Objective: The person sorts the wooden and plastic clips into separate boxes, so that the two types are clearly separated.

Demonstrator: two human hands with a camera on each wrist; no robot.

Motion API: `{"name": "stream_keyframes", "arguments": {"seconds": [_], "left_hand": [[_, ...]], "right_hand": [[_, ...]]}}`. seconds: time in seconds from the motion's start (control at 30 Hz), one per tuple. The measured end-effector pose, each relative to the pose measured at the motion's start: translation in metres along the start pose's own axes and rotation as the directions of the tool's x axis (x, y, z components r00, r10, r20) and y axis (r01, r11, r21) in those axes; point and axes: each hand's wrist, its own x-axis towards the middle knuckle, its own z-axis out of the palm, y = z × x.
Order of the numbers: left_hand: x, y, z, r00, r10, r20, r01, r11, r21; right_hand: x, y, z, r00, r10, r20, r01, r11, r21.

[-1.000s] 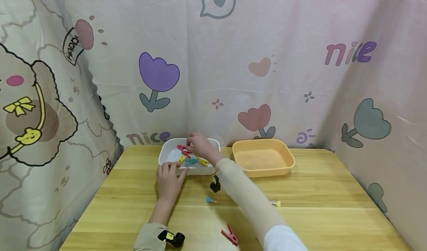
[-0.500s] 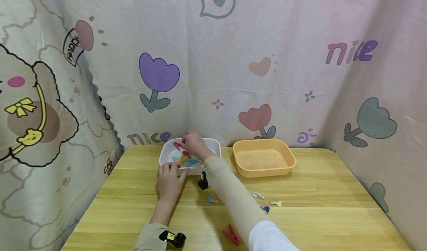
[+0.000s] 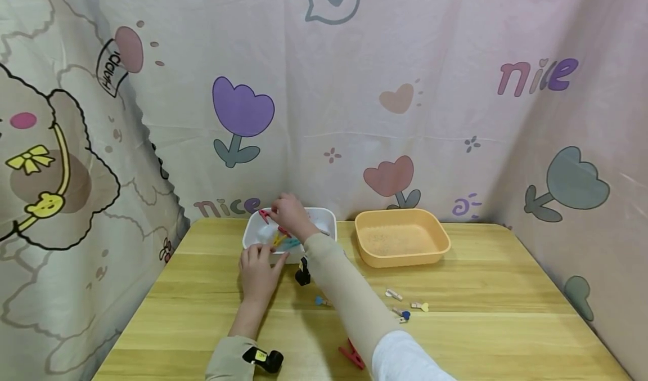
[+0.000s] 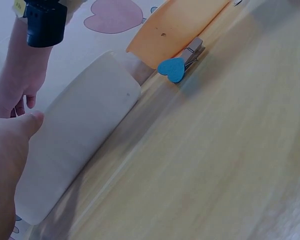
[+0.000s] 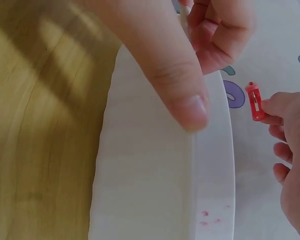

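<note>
At the white bin (image 3: pixel 288 259), my left hand (image 3: pixel 256 277) grips the front rim, its fingers over the edge and its thumb (image 5: pixel 185 95) against the outer wall. Over the bin's back left part, my right hand (image 3: pixel 291 212) pinches a red clip (image 3: pixel 264 216); the right wrist view shows this red clip (image 5: pixel 255 102) between thumb and fingers. Inside the bin lie a yellow clip (image 3: pixel 278 240), a teal clip (image 3: pixel 290 243) and another red one, partly hidden by my right hand and wrist.
An orange bin (image 3: pixel 402 261) stands right of the white one. Several small wooden clips, one with a yellow heart (image 3: pixel 424 307) and one with a blue heart (image 4: pixel 172 69), lie on the table (image 3: pixel 486 336). A red clip (image 3: pixel 352 354) lies near the front, partly under my right sleeve.
My right hand has moved left over the white bin, and the red clip has shifted left and back with it. Small clips at the right have come out from behind the sleeve. My left hand stays put.
</note>
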Motion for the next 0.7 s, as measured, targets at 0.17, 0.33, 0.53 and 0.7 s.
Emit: {"name": "stream_keyframes", "arguments": {"seconds": [0.17,0.33,0.53,0.7], "left_hand": [[0.001,0.000,0.001,1.000,0.015,-0.018,-0.015,1.000,0.004],[0.001,0.000,0.002,1.000,0.015,-0.022,-0.015,1.000,0.000],[0.000,-0.002,0.001,1.000,0.000,-0.012,0.000,1.000,0.002],[0.001,0.000,-0.002,1.000,0.009,-0.015,-0.009,1.000,0.011]], "right_hand": [[-0.001,0.000,0.006,0.999,0.045,0.025,-0.044,0.999,-0.024],[-0.002,0.000,0.010,0.997,0.069,0.040,-0.069,0.998,-0.005],[-0.004,-0.001,0.006,0.999,0.037,0.026,-0.037,0.999,-0.016],[-0.011,0.000,-0.005,1.000,-0.022,0.006,0.022,0.999,-0.041]]}}
